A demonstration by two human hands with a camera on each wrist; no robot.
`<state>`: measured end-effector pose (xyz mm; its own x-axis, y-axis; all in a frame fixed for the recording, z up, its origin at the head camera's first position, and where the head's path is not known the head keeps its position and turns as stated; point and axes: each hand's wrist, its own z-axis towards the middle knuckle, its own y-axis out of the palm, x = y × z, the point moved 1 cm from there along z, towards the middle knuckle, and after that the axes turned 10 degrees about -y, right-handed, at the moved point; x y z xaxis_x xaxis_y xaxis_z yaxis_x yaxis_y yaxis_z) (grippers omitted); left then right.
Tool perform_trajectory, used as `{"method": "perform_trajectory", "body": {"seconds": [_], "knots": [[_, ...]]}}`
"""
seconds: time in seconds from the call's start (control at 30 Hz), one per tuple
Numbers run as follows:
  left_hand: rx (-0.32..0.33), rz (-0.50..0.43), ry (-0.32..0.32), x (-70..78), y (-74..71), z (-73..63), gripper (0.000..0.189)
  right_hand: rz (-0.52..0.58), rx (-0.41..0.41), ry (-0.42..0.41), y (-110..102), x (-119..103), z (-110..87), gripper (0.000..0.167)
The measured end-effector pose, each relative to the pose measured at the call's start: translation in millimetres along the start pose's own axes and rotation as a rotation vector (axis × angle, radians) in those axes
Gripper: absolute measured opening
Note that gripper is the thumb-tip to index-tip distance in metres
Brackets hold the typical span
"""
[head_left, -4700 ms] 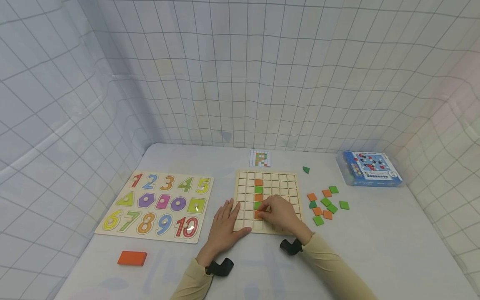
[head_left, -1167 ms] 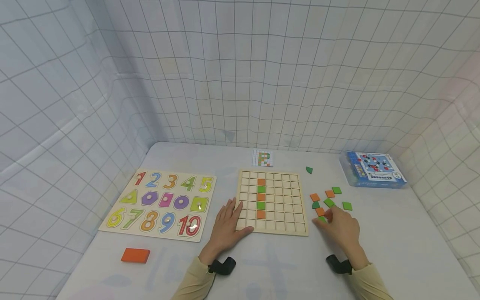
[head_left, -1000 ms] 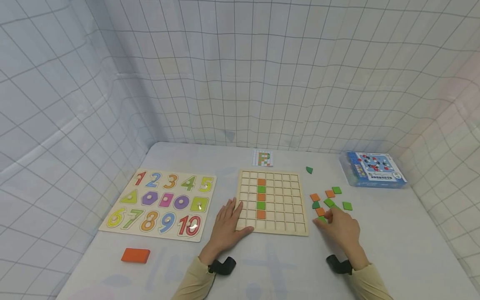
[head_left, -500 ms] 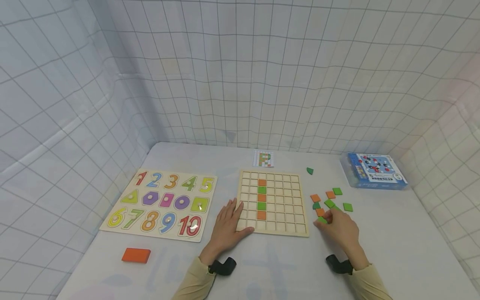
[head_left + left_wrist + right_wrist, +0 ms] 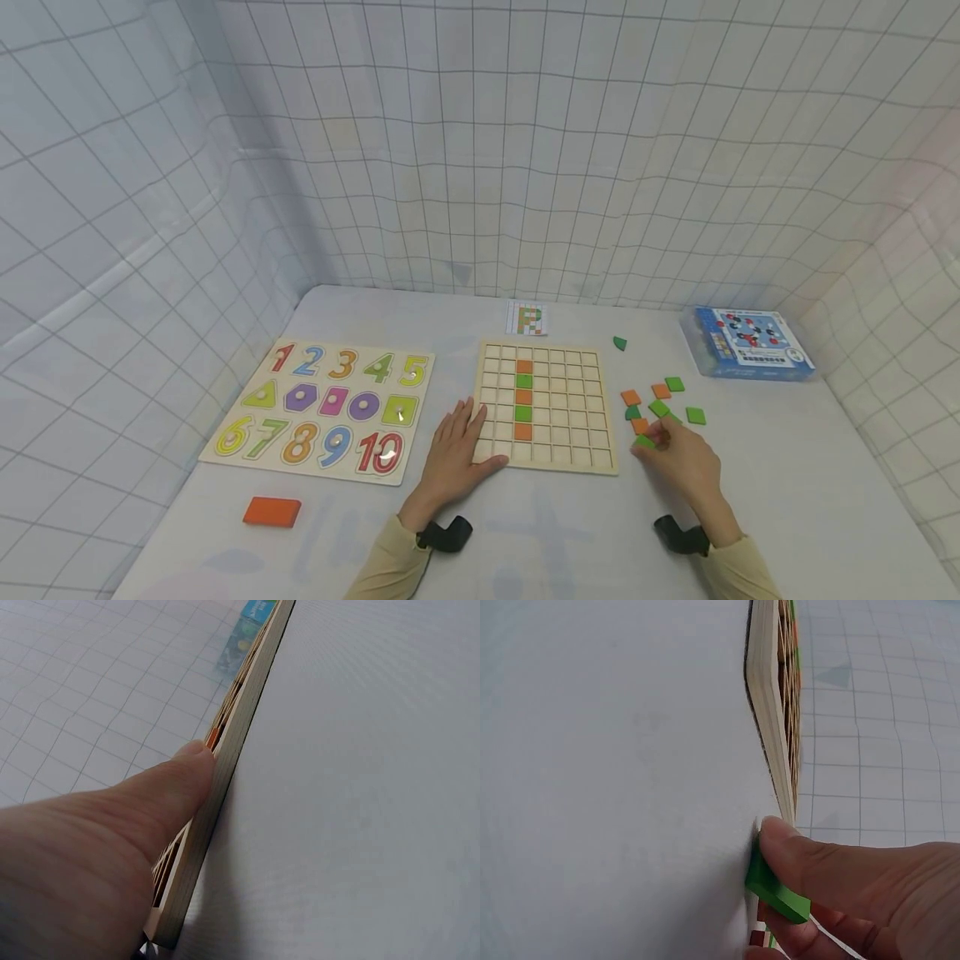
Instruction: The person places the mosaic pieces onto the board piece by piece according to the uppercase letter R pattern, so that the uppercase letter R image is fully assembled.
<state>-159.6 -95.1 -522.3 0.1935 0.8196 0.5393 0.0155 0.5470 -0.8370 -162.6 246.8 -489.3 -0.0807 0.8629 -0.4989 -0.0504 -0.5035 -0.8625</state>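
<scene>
At the right of the grid board, my right hand (image 5: 684, 462) pinches a small green square tile (image 5: 780, 896) between thumb and fingers, tilted on edge in the right wrist view. Beside it lie loose square tiles, green (image 5: 696, 415) and orange (image 5: 631, 397), plus a dark green quarter-round piece (image 5: 633, 412). The wooden grid board (image 5: 611, 454) carries one column of alternating orange (image 5: 523, 432) and green tiles. Flat over its near left corner rests my left hand (image 5: 450, 458), fingers straight; the left wrist view has its thumb (image 5: 180, 772) on the board's edge.
A pattern card (image 5: 527, 318) lies behind the board, and another dark green piece (image 5: 619, 343) sits farther right. A blue boxed set (image 5: 750, 343) stands back right. On the left are a number-and-shape puzzle board (image 5: 315, 458) and an orange block (image 5: 272, 512).
My right hand has let go of the orange tile in the column and moved right to the loose tiles, where it now lifts a green tile's edge. My left hand has stayed put.
</scene>
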Motion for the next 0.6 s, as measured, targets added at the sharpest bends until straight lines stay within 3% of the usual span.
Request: {"method": "perform_trajectory", "body": {"seconds": [0.27, 0.6], "knots": [[-0.002, -0.008, -0.001, -0.4, -0.2, 0.0, 0.083, 0.003, 0.068, -0.089, 0.3, -9.7, -0.5, 0.021], [-0.003, -0.013, -0.001, 0.0, -0.4, -0.3, 0.082, 0.089, 0.074, -0.32, 15.8, -42.1, 10.7, 0.025]]}}
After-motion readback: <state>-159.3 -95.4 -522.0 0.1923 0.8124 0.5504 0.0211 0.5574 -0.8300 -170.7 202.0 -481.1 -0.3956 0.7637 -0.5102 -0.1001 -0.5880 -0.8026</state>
